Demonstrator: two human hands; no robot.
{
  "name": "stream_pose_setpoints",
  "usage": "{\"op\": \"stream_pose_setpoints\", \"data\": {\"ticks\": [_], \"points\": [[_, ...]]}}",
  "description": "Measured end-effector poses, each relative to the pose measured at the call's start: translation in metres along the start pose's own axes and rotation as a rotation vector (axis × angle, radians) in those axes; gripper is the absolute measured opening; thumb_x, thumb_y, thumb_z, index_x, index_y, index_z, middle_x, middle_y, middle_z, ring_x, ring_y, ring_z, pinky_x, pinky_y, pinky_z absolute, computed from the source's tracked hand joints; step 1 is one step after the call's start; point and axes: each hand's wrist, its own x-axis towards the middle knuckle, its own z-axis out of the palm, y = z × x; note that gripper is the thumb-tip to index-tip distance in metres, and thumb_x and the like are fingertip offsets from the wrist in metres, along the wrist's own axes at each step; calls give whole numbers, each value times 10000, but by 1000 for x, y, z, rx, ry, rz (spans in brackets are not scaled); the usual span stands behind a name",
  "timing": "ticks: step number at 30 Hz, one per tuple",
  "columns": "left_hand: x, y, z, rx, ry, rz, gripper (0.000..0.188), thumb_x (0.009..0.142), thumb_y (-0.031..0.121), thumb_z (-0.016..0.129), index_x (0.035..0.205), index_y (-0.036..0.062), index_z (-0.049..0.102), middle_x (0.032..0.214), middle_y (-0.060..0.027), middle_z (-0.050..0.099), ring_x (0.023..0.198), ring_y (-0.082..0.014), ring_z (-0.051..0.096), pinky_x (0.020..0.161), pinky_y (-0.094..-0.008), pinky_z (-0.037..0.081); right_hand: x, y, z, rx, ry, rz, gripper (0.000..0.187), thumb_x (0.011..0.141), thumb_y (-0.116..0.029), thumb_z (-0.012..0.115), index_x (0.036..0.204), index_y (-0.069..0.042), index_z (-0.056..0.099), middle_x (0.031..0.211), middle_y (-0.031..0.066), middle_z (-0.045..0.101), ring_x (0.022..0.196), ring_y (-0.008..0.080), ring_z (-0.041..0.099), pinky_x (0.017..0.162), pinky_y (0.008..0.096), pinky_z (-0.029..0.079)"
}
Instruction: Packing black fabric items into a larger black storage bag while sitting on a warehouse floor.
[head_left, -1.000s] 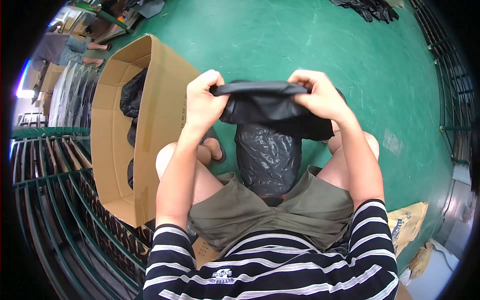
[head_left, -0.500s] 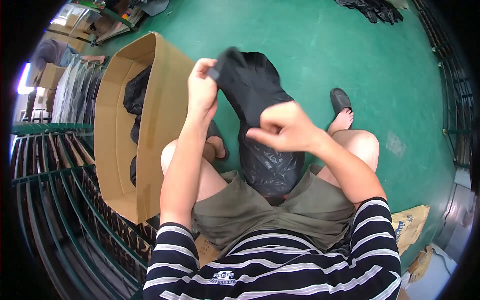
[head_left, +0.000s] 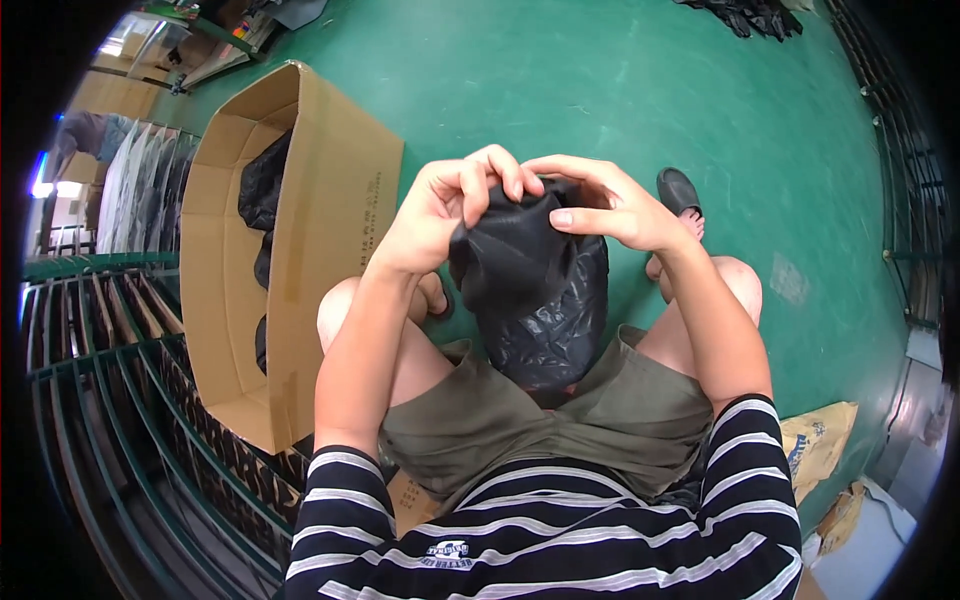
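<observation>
Both of my hands have hold of a soft black cloth piece [head_left: 512, 265], bunched at its far end and hanging toward me. My left hand [head_left: 437, 212] pinches its upper left edge with curled fingers. On the other side, my right hand [head_left: 622, 208] grips the top right, thumb on the near face and fingers behind. Between my knees stands a shiny black plastic bag [head_left: 548, 345], its upper part covered by the cloth. The bag's contents are hidden.
To my left a tall open cardboard box [head_left: 345, 190] holds several black bundles [head_left: 266, 185]. Green metal racks [head_left: 110, 350] stand beyond it, with another person [head_left: 85, 135] behind. Black material [head_left: 745, 15] lies on the far floor, and a yellowish paper sack [head_left: 820, 445] at right.
The cloth was stretched out away from me and is now gathered closer. My right hand has moved up beside the left and grips the cloth; my left hand has come nearer.
</observation>
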Motion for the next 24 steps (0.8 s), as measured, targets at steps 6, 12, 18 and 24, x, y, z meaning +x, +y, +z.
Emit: {"op": "stream_pose_setpoints", "data": {"ticks": [6,12,18,24], "points": [[7,2,-6,-189,280,-25,271,795,-26,660,639,102,478,1017,-90,560,1132,-262,542,989,-400,461,7,3,-7,-94,182,18,380,781,-33,631,1153,15,569,997,38,631,919,96,573,838,250,457],[13,7,-5,-338,469,-296,422,968,366,421,1162,1,505,1246,-140,527,1193,-230,488,1059,-357,356,12,2,-4,-147,476,-98,182,804,-13,604,982,16,632,867,44,665,819,81,592,765,241,479],[7,7,-10,223,383,-407,182,885,131,621,1020,13,653,897,7,664,835,-67,587,802,-216,453,0,-19,-14,-178,232,37,198,834,-123,690,986,-2,647,859,28,672,819,71,600,759,217,475],[9,15,-9,71,441,-502,204,926,173,578,1007,3,656,910,-20,677,792,-94,619,732,-238,497,0,-2,-27,-107,178,173,223,921,-229,616,864,-20,672,704,-62,599,650,9,513,581,204,418]]}}
